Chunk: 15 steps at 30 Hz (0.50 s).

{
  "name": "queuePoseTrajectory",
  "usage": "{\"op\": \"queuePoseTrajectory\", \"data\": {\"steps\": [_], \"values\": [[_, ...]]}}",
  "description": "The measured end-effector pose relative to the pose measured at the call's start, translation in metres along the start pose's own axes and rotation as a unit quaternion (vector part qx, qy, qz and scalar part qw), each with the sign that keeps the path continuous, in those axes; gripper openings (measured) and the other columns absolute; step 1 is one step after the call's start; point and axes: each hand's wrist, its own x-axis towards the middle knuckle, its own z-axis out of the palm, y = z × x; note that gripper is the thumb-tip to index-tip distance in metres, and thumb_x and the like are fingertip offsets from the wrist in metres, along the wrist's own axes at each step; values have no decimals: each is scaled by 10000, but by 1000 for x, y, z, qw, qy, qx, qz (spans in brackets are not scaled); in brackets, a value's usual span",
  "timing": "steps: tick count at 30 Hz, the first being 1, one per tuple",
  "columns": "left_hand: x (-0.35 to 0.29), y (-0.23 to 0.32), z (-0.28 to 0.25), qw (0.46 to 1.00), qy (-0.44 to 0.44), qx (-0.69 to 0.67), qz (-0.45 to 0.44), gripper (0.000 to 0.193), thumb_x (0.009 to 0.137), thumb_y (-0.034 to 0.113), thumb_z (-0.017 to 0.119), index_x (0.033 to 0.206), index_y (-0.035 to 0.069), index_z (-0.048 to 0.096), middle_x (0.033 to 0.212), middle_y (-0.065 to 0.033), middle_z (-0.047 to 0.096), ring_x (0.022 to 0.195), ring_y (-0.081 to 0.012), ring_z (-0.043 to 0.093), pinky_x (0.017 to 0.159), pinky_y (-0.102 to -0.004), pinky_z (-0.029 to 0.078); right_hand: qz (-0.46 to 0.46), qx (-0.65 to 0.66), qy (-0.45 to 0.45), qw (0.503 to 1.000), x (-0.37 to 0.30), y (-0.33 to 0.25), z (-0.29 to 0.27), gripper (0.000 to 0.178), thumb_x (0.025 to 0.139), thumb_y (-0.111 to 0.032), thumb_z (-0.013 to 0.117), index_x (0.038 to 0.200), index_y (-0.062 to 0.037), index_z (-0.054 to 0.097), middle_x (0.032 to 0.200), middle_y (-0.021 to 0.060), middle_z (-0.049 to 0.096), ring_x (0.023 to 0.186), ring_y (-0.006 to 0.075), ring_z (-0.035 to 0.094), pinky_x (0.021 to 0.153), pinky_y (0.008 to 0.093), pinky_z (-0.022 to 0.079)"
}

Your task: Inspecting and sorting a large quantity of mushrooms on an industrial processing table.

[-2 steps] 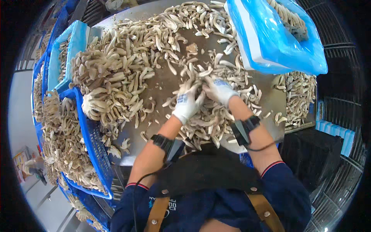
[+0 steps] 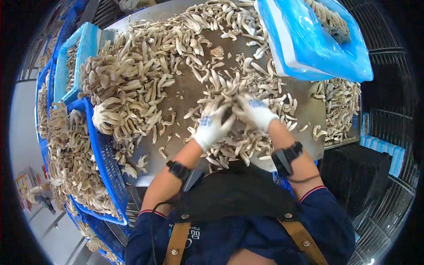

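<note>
Both of my hands wear white gloves and work in a loose heap of long pale mushrooms (image 2: 234, 148) with grey-brown caps on the metal table. My left hand (image 2: 213, 125) lies on the heap's left part, its thumb apart from its fingers. Across a small gap, my right hand (image 2: 257, 114) reaches into the same mushrooms, its fingertips smeared by motion. Whether it holds a mushroom cannot be seen. A brownish chunk (image 2: 217, 51) rests on the table beyond my hands.
More mushrooms (image 2: 132, 79) pile up at the left and far side. A blue mesh basket (image 2: 106, 163) full of mushroom clusters stands at the left, near a light-blue box (image 2: 90, 42). At the far right, a white box lined with blue plastic (image 2: 316, 53) holds mushrooms.
My hands have parted slightly: the right has shifted a little right and nearer, the left slightly nearer. The mushrooms between them are more exposed.
</note>
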Motion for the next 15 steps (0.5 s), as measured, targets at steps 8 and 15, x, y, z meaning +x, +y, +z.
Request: {"op": "queuePoseTrajectory", "data": {"steps": [8, 15], "values": [[-119, -27, -29, 996, 67, -46, -26, 814, 735, 367, 723, 1405, 70, 367, 1405, -212, 367, 1323, -368, 324, 1091, -461, 274, -189, 53, 103, 975, -120, -1, 24, 935, 667, -432, 790, 1426, -135, 331, 1469, 217, 256, 1320, 436, 300, 1107, 469, 263], [-85, -49, -22, 841, -93, -429, -317, 938, 795, 352, 720, 1498, 122, 145, 1360, -239, 356, 1237, -327, 421, 1013, -409, 387, -46, -19, 208, 977, -133, 66, 104, 1328, 483, -377, 890, 1504, -205, 60, 1480, 306, 104, 1317, 491, 272, 1082, 461, 327]]}}
